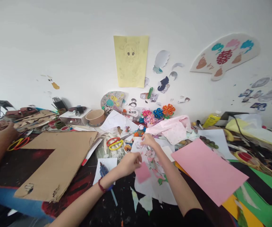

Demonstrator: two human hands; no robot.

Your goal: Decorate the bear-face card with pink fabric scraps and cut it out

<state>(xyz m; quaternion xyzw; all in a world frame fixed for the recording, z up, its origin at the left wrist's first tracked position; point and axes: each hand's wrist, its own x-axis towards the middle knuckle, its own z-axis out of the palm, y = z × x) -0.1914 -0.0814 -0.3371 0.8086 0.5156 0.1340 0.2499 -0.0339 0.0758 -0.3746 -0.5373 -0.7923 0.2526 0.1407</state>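
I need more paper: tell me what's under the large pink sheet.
Orange paper, black paper and green paper poke out from beneath the large pink sheet; whatever its middle covers can't be seen.

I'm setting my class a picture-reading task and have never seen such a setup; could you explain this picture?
There is no machine: a camera on a person's head looks forward and down at their own two bare hands. The left hand seems to hold a small pink paper over a white sheet. The right hand is at that sheet's far end; whether it grips anything is unclear. On the cluttered table lie a cut piece of cardboard, scissors with red and yellow handles, and a large pink sheet. The hand at far left belongs to someone else.
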